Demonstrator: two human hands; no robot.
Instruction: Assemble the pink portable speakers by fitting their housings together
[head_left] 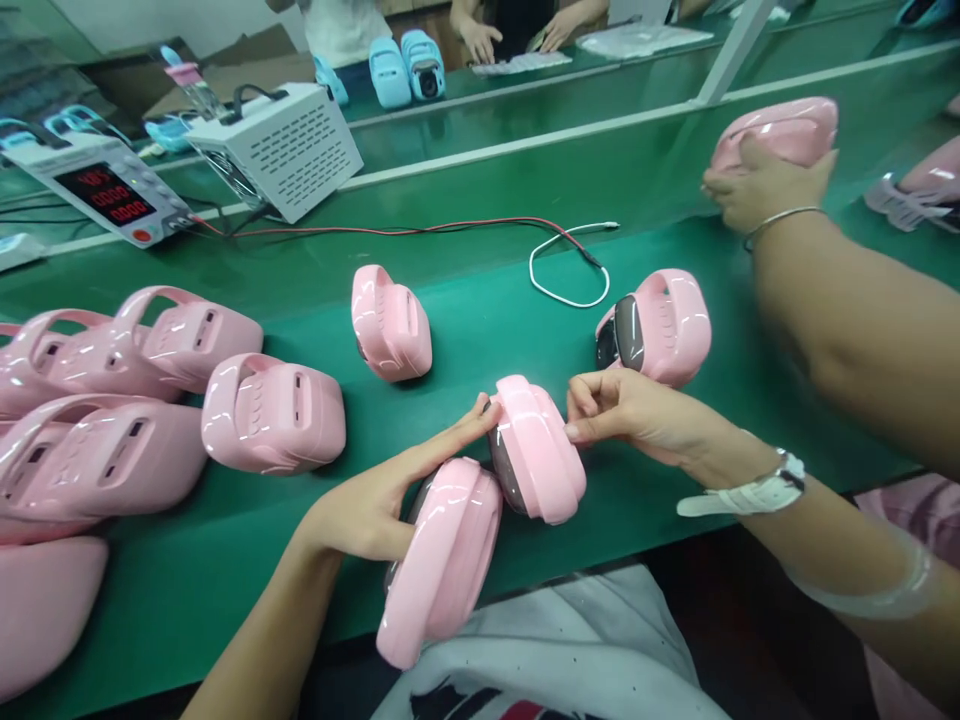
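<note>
My left hand [367, 510] is at the near pink plastic device [444, 560], which is tilted, its dark face toward my palm. The thumb goes in at that device's side, and a stretched finger reaches the top edge of a second pink device [538, 450]. This second one leans beside the first, glossy back up. My right hand [637, 415], with a white-strapped watch, has its fingers curled and thumb tip against the second device's right edge; anything pinched there is hidden. Just beyond the right hand stands another pink device [675, 325] with a loop handle and dark front.
Several pink devices [161, 455] crowd the left; one [394, 325] stands mid-table. A co-worker's hand [780, 185] holds a pink device [795, 130] at right. A red-and-white cable [570, 300] runs from the power supply [105, 190]. Blue devices [405, 70] stand behind.
</note>
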